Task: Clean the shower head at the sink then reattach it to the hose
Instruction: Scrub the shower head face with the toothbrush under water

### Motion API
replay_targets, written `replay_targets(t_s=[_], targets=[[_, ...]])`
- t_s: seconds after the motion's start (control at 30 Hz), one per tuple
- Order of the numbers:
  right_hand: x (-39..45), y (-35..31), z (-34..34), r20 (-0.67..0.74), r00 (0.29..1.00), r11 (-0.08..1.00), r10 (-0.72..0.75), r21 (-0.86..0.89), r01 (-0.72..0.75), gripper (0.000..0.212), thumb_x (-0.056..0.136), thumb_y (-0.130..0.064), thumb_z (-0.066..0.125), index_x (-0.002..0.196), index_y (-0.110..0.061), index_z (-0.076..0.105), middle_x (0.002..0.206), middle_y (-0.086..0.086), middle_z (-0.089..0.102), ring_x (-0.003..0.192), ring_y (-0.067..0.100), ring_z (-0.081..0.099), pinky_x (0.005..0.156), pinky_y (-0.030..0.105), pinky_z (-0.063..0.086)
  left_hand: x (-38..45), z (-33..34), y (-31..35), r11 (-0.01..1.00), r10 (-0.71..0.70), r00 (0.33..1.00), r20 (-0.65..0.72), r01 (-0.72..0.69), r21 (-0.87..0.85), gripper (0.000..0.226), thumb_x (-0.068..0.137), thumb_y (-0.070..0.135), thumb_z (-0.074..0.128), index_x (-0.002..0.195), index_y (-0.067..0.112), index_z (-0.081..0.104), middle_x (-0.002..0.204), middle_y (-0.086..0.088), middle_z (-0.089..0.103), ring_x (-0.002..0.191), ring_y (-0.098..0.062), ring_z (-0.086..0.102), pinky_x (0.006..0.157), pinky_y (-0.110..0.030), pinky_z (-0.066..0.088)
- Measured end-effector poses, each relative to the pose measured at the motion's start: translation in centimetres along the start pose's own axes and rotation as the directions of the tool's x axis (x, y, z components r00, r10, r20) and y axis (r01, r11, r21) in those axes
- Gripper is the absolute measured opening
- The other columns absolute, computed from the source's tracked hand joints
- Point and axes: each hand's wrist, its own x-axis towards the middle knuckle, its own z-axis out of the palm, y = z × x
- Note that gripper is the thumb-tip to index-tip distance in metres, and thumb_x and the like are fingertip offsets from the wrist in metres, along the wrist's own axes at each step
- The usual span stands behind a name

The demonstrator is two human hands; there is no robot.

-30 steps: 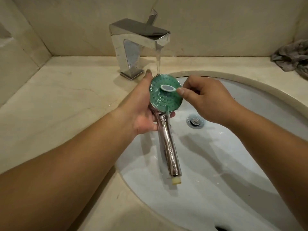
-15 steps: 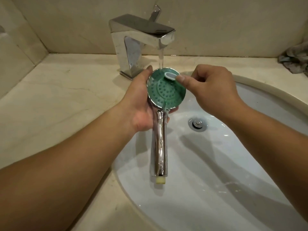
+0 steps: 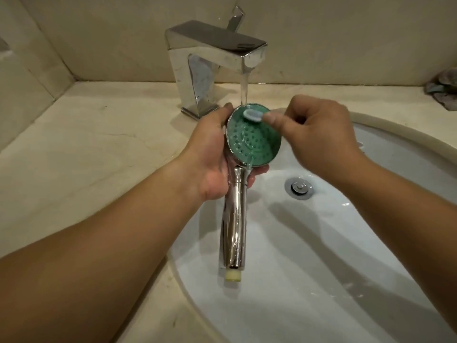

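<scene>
A chrome shower head (image 3: 252, 142) with a green nozzle face is held face-up over the white sink (image 3: 333, 256). Its handle points toward me and ends in a cream threaded tip (image 3: 232, 275). My left hand (image 3: 212, 154) grips it from below, around the neck and the back of the head. My right hand (image 3: 319, 134) pinches a small brush with a white head (image 3: 252, 115), which rests on the far rim of the green face. Water from the chrome tap (image 3: 212, 63) falls onto that same spot. No hose is in view.
A beige stone counter (image 3: 86, 149) surrounds the basin, with walls close behind and at the left. The chrome drain plug (image 3: 299, 188) sits in the basin's middle. A crumpled grey cloth (image 3: 442, 90) lies at the far right of the counter.
The brush head has gone from the centre of the green face up to its far rim under the stream. The shower head was lifted slightly toward the tap and its handle swung straighter toward me.
</scene>
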Motion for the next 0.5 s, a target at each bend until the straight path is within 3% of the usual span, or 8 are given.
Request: replay_targets(t_s=[0.03, 0.2, 0.3, 0.4, 0.5], targets=[[0.3, 0.2, -0.2, -0.028, 0.999, 1.0, 0.016, 0.014, -0.016, 0.045, 0.085, -0.054, 0.069, 0.06, -0.022, 0.048, 0.055, -0.007, 0.047, 0.055, 0.014, 0.043, 0.058, 0.042, 0.048, -0.1, 0.1, 0.0, 1.0, -0.002, 1.0, -0.012, 0.002, 0.011, 0.07, 0.096, 0.072, 0.037, 0.12, 0.02, 0.077, 0.118, -0.014, 0.077, 0.1, -0.035, 0.068, 0.097, -0.043, 0.046], [-1.2, -0.5, 1.1, 0.063, 0.997, 0.999, -0.055, 0.003, 0.054, 0.041, 0.083, -0.056, 0.067, 0.067, -0.02, 0.055, 0.06, -0.003, 0.056, 0.061, 0.021, 0.056, 0.059, 0.048, 0.054, -0.6, 0.4, 0.1, 1.0, -0.007, 1.0, -0.021, 0.006, -0.021, 0.072, 0.096, 0.073, 0.036, 0.12, 0.018, 0.076, 0.106, -0.013, 0.078, 0.089, -0.032, 0.069, 0.067, -0.032, 0.047], [0.0, 0.2, 0.7, -0.037, 0.999, 0.999, 0.003, 0.041, -0.001, 0.045, 0.082, -0.058, 0.066, 0.063, -0.021, 0.051, 0.062, -0.003, 0.058, 0.064, 0.021, 0.057, 0.061, 0.05, 0.054, -0.5, 0.5, 0.1, 1.0, -0.018, 0.998, -0.064, 0.019, 0.015, 0.072, 0.096, 0.075, 0.035, 0.124, 0.02, 0.074, 0.112, -0.013, 0.079, 0.09, -0.035, 0.073, 0.07, -0.034, 0.048], [-0.8, -0.1, 1.2, 0.035, 0.998, 0.998, -0.057, 0.033, 0.056, 0.043, 0.083, -0.054, 0.069, 0.063, -0.021, 0.051, 0.057, -0.006, 0.052, 0.058, 0.016, 0.051, 0.056, 0.041, 0.049, -0.5, 0.5, 0.2, 0.999, -0.043, 0.998, -0.053, 0.042, -0.005, 0.075, 0.093, 0.078, 0.037, 0.126, 0.021, 0.073, 0.113, -0.013, 0.079, 0.095, -0.033, 0.075, 0.065, -0.033, 0.052], [-0.7, -0.3, 1.0, -0.006, 0.999, 0.999, -0.04, 0.028, 0.04, 0.045, 0.083, -0.057, 0.067, 0.063, -0.02, 0.051, 0.056, -0.006, 0.051, 0.057, 0.016, 0.049, 0.058, 0.046, 0.05, -0.7, 0.6, 0.2, 0.999, -0.052, 0.998, -0.047, 0.051, -0.015, 0.076, 0.094, 0.078, 0.037, 0.127, 0.019, 0.072, 0.116, -0.012, 0.078, 0.098, -0.033, 0.073, 0.072, -0.034, 0.051]])
